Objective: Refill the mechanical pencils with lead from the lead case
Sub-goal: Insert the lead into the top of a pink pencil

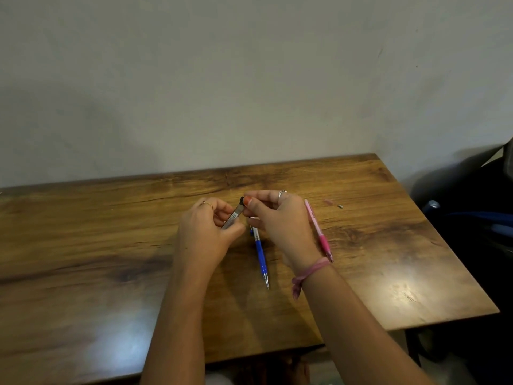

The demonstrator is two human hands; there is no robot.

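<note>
Case: lead case (pixel 234 217) is up over the middle of the table (pixel 111 232), tilted, dark cap end high.
Left hand: left hand (pixel 204 232) curls round the low part of the case and holds it.
Right hand: right hand (pixel 277 218) pinches the dark cap at the top.
Pencils: blue pencil (pixel 261 257) lies under the hands; pink pencil (pixel 319 232) lies just right of the right hand.
Bits: two small bits (pixel 333 203) lie further right.
Tip: hold the case still, pull the cap slowly, keep the open end up so no lead spills.
</note>
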